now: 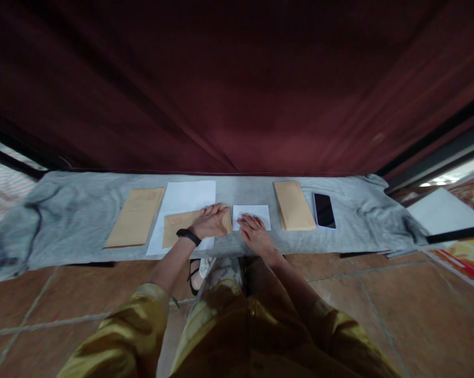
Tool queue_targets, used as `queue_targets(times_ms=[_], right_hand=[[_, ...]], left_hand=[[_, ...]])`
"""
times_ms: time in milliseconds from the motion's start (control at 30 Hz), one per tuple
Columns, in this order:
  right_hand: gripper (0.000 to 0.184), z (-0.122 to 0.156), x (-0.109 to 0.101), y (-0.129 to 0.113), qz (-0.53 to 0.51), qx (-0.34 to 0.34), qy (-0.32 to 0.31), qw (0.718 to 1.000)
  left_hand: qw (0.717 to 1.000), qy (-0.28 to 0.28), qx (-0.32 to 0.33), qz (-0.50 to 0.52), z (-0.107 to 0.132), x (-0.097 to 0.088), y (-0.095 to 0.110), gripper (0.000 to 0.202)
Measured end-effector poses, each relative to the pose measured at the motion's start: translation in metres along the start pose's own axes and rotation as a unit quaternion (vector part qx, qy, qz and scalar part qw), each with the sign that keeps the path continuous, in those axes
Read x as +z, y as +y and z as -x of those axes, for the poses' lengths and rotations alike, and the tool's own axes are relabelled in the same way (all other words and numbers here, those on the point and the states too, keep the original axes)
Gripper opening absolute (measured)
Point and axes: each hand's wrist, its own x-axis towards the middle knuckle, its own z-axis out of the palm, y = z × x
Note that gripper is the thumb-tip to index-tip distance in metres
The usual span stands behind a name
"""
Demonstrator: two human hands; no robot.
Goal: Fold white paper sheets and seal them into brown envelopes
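Note:
My left hand, with a black band on its wrist, rests with fingers stretched out on a brown paper envelope, near its right end. That envelope lies flat over a white sheet of paper. Just to the right, my right hand lies with its fingers spread on a small white paper, which looks folded. The left end of this paper is beside the envelope's right end. Part of the paper is hidden under my fingers.
Several brown envelopes lie stacked to the right, beside a phone with a dark screen. Another brown envelope pile lies at the left. A grey cloth covers the narrow bench, and a dark red curtain hangs behind it.

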Motion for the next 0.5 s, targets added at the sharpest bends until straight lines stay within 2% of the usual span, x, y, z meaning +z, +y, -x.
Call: queue_targets(times_ms=[267, 500], right_hand=[[0.035, -0.003, 0.013, -0.005, -0.028, 0.019, 0.011, 0.999], [0.035, -0.031, 0.019, -0.02, -0.068, 0.06, 0.029, 0.995]], left_hand=[[1.0, 0.017, 0.008, -0.005, 0.003, 0.006, -0.002, 0.095], [0.999, 0.028, 0.009, -0.024, 0.002, 0.005, 0.001, 0.09]])
